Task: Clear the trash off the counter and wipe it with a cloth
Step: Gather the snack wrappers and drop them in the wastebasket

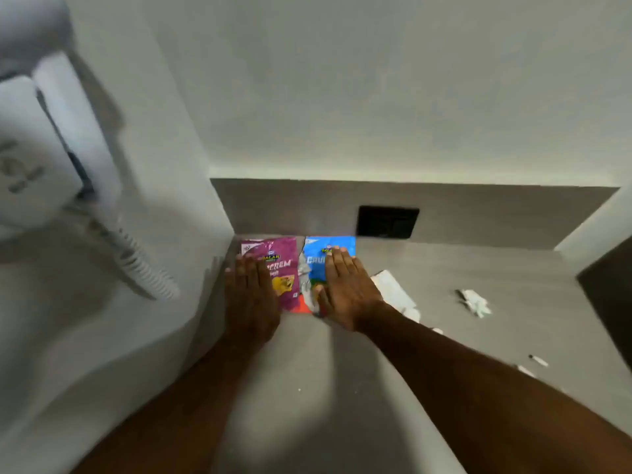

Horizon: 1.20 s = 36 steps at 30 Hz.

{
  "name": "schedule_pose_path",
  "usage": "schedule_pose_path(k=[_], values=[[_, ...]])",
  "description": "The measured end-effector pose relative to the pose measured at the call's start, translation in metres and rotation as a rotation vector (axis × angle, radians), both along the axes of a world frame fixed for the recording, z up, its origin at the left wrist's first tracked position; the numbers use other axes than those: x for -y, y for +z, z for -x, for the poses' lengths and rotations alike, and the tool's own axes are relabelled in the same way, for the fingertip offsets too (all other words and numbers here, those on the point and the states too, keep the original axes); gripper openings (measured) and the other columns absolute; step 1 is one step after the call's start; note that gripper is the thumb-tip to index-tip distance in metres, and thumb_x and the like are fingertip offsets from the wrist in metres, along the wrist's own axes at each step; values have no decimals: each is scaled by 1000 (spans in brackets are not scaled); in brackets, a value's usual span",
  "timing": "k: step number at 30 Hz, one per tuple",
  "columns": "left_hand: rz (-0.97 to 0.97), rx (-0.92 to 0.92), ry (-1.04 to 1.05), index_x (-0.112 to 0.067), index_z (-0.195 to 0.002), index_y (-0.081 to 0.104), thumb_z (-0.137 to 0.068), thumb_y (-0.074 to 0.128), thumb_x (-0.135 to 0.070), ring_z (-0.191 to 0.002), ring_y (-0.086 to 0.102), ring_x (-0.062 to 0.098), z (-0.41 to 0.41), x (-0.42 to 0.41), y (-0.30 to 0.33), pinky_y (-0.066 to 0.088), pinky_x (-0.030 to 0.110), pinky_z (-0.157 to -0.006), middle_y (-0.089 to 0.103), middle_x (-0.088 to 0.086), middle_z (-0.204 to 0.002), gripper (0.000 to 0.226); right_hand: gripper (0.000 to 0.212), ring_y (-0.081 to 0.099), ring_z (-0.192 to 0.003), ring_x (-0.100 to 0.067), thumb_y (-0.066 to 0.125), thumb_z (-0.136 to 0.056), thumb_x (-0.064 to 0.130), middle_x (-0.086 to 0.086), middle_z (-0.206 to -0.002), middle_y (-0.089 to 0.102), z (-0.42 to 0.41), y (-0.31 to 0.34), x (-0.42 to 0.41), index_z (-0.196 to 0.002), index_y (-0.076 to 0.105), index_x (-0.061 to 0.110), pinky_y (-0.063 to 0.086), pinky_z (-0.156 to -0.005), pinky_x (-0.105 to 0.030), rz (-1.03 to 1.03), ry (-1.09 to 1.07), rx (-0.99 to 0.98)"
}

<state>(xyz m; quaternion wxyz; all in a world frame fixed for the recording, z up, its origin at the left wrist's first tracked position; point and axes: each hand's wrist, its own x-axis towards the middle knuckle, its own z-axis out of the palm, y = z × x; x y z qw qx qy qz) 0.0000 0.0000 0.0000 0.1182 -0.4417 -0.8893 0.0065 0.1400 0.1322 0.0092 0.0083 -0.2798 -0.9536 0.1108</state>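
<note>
Two snack wrappers lie flat at the back left corner of the grey counter (444, 336): a purple wrapper (284, 261) and a blue wrapper (318, 254). My left hand (251, 299) lies flat with fingers extended over the left part of the purple wrapper. My right hand (345, 289) lies flat over the blue wrapper, fingers straight. A red scrap (302, 306) shows between the hands. A white paper (393, 290) lies just right of my right hand, and a crumpled white tissue (475, 302) lies farther right. No cloth is in view.
A white wall-mounted device with a coiled cord (61, 159) hangs on the left wall. A black socket plate (388, 221) sits in the backsplash. Small white and dark bits (538, 360) lie near the counter's right side. A dark panel (612, 295) bounds the right.
</note>
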Motion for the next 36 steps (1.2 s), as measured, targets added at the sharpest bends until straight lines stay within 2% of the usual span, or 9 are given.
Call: schedule_pose_path(k=[4,10,13,17,21,24,28,32,36], values=[[283,423,134,-9,-154,16,-82,64,-57,-149,7,46,38,-12,-17,16,58,-121,13,24,-162,99,98,22,-148,-40,61,-86,50,-23,-164,10,21,-23,-6,-155,10,3,22,-120,-47,178,-15,168],[461,606,-71,-8,-156,2,-67,87,-43,-151,12,34,68,-46,-11,19,43,-124,11,17,-164,128,111,37,-134,-44,76,-79,27,-21,-162,9,58,-21,-24,-157,-2,30,46,-103,-52,191,16,319],[484,665,-69,-12,-157,9,-69,88,-34,-148,26,34,73,-53,-16,28,41,-121,22,15,-162,121,105,44,-129,-41,79,-76,24,-17,-144,42,70,-22,-25,-156,11,26,47,-98,-49,131,24,354],[421,397,-87,-23,-149,36,-82,73,-38,-137,43,33,72,-45,-21,39,44,-112,46,9,-151,78,65,56,-120,-35,71,-83,35,-14,-134,53,74,-24,-28,-141,45,22,51,-95,-43,112,47,308],[247,394,-106,-21,-142,49,-96,56,-24,-129,52,34,71,-24,-26,42,44,-110,56,12,-143,47,28,64,-103,-35,65,-86,23,-17,-108,66,66,-27,-24,-111,63,10,47,-73,-29,242,-21,83],[-39,430,-176,-15,-142,52,-89,63,-7,-124,58,37,77,-12,-19,46,44,-108,62,15,-137,54,33,64,-99,-31,76,-75,27,-9,-108,66,59,-28,-16,-103,61,17,50,-79,-33,237,-88,-46],[-286,384,-234,-12,-142,52,-76,58,13,-125,58,35,58,-14,3,47,42,-106,59,15,-139,71,52,63,-76,-26,78,-69,22,-3,-93,67,43,-17,-3,-105,41,31,49,-64,-34,453,-235,-463],[-521,381,-228,-5,-107,77,-72,69,11,-103,66,37,1,-21,48,51,36,-93,72,19,-109,39,63,66,-82,-19,74,-72,9,0,-99,69,-11,7,7,-121,44,33,51,-68,-24,610,-444,-901],[-678,700,-257,-10,-64,73,-68,63,9,-83,66,15,-111,-9,80,55,18,-77,71,6,-88,22,27,66,-83,-41,67,-64,9,-25,-96,63,-126,17,28,-84,67,27,57,-74,-56,749,-700,-1163]])
